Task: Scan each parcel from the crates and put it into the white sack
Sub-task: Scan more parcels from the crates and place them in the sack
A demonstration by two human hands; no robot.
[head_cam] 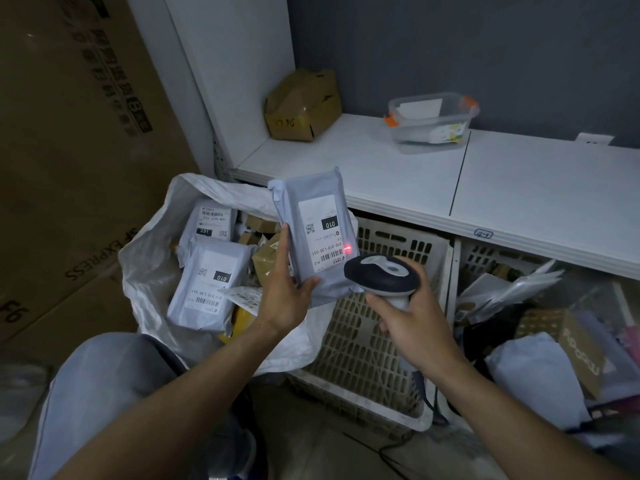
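Holds a grey parcel [311, 233] upright at the centre of the frame in the left hand [284, 296], thumb pressed on the lower front, forefinger stretched up the left edge, the other fingers hidden behind, so pinching the parcel between thumb and fingers. Turns the white label [320, 230] toward the camera, a red dot of light [348, 250] glowing at its right edge beside the barcode. Grips a handheld scanner [381, 275] just right of and below the parcel with the right hand [415, 327], fingers wrapped round the handle, head pointed up at the label; contact between scanner and parcel impossible to tell. Left of and below the held parcel, the open white sack [149, 271], two more grey packets [207, 282] and some brown boxes inside. At lower centre, a white perforated crate [367, 334] under the white shelf [381, 168]; at right, a second crate [485, 258] heaped with packets. On the shelf, upper middle, a small cardboard box [301, 105] and a clear plastic tub [431, 119]. Along the left edge, large brown cartons [69, 168].
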